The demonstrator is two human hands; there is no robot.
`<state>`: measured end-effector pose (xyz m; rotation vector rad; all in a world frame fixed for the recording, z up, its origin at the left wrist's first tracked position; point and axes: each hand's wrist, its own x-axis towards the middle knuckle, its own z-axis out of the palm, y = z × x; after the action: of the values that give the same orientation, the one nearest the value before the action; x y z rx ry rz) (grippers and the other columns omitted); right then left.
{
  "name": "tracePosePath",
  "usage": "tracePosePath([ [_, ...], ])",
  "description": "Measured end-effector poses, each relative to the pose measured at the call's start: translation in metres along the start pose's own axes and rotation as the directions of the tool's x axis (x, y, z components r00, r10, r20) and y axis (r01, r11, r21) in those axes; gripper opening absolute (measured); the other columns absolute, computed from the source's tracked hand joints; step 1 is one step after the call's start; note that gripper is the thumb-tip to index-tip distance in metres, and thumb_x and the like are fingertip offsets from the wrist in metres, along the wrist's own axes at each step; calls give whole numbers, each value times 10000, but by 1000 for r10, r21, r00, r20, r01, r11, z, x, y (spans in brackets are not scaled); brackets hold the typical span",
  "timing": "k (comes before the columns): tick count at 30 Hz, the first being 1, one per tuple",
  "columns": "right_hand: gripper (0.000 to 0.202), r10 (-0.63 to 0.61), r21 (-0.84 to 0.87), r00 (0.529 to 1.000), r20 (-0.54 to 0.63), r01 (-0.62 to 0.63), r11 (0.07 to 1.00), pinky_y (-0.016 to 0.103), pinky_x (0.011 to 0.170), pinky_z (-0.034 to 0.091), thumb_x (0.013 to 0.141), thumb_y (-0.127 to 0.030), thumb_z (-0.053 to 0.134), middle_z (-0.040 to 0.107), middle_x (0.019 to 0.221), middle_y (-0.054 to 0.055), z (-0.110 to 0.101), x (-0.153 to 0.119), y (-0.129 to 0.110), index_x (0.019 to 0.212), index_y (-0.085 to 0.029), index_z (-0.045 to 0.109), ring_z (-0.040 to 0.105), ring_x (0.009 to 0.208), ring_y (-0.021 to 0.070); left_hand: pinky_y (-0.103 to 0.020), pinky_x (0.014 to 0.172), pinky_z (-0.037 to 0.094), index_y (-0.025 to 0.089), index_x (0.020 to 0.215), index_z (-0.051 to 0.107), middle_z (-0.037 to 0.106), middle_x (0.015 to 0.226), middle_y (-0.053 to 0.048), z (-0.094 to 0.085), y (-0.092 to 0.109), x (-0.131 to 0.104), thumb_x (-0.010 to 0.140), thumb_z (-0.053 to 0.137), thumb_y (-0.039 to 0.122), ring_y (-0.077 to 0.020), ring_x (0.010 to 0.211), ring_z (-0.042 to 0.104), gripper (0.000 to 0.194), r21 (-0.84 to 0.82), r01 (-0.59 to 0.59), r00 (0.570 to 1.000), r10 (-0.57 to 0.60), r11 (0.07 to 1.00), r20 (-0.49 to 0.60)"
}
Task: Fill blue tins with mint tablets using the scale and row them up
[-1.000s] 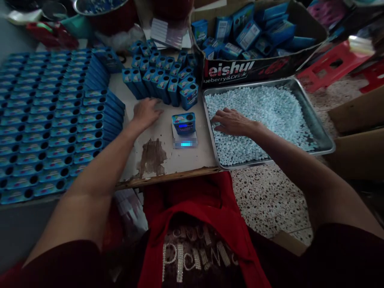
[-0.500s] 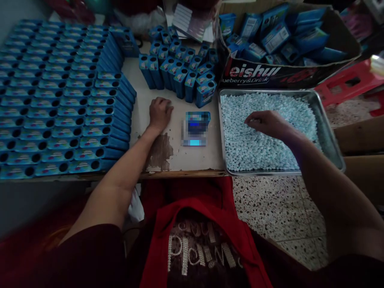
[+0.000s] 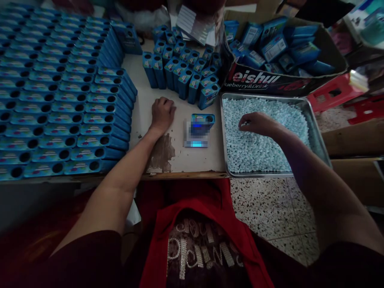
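My left hand (image 3: pixel 163 114) rests on the white table with its fingers curled in, and nothing shows in them. To its right, a blue flat box with a dark round hole (image 3: pixel 207 119) sits on or against a small blurred-out device (image 3: pixel 197 138) with a lit blue strip. My right hand (image 3: pixel 259 123) is over a metal tray (image 3: pixel 319 132) of small pale-blue pellets (image 3: pixel 258 154). Its fingers are bent down and pinched together at the pellets' surface. What lies between the fingertips is too small to make out.
Rows of blue boxes (image 3: pixel 66 108) cover the table's left side. A smaller group of upright blue boxes (image 3: pixel 183 76) stands behind my left hand. A cardboard carton (image 3: pixel 255 82) behind the tray holds more blue boxes. A red plastic stool (image 3: pixel 333 94) is at the right.
My right hand has shifted slightly left over the pellets, its fingers drawn lower and closer together. My left hand stays on the table. The view has shifted a little.
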<state>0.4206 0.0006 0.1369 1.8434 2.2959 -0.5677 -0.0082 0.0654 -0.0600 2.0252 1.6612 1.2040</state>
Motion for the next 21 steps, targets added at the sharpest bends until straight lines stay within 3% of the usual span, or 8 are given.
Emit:
tracePosePath([
  [4, 180, -18, -127, 999, -47, 12, 992, 343, 798, 510, 886, -266, 850, 885, 1019, 84, 3, 5, -1, 1041, -236, 938, 800, 940, 288, -643, 1269, 497, 234, 1180, 800, 776, 1288, -182, -6, 3, 3, 1047, 752, 582, -416, 1307, 675, 375, -53, -27, 1000, 27, 998, -4],
  [9, 217, 24, -120, 995, -101, -36, 992, 367, 815, 534, 912, -247, 830, 912, 1067, 99, 4, 1, 3, 1083, -245, 962, 833, 977, 323, -512, 1221, 550, 233, 1237, 799, 813, 1239, -138, -30, 28, -11, 1086, 652, 752, -340, 1264, 744, 561, -193, -63, 991, 38, 979, -127],
  [14, 245, 34, -98, 992, -118, -46, 994, 371, 798, 531, 960, -294, 778, 909, 1016, 104, 3, -2, 6, 1100, -236, 970, 836, 958, 325, -491, 1191, 574, 216, 1471, 742, 822, 1347, -147, -45, 67, -36, 980, 774, 846, -330, 1286, 755, 800, -294, -169, 980, 191, 941, 47],
  [17, 222, 13, -77, 993, -115, -22, 997, 364, 772, 519, 948, -304, 803, 903, 992, 98, 6, -2, 9, 1085, -239, 965, 830, 923, 315, -496, 1214, 569, 233, 1597, 666, 802, 1436, -156, -41, 84, -41, 860, 955, 772, -336, 1341, 747, 958, -328, -159, 968, 212, 931, 131],
  [19, 182, 10, -60, 993, -118, -17, 998, 365, 773, 522, 913, -277, 842, 900, 978, 90, 9, -1, 11, 1049, -248, 959, 827, 916, 315, -497, 1224, 569, 243, 1593, 670, 800, 1453, -151, -33, 91, -42, 790, 1047, 670, -343, 1365, 746, 985, -348, -125, 968, 191, 929, 162],
  [21, 194, -6, -35, 990, -142, 1, 999, 387, 830, 544, 854, -254, 914, 902, 1027, 95, 10, -1, 10, 1044, -254, 954, 825, 959, 328, -479, 1179, 600, 240, 1462, 748, 832, 1366, -123, -24, 96, -42, 752, 1083, 590, -336, 1295, 778, 859, -390, -49, 965, 145, 920, 220],
])
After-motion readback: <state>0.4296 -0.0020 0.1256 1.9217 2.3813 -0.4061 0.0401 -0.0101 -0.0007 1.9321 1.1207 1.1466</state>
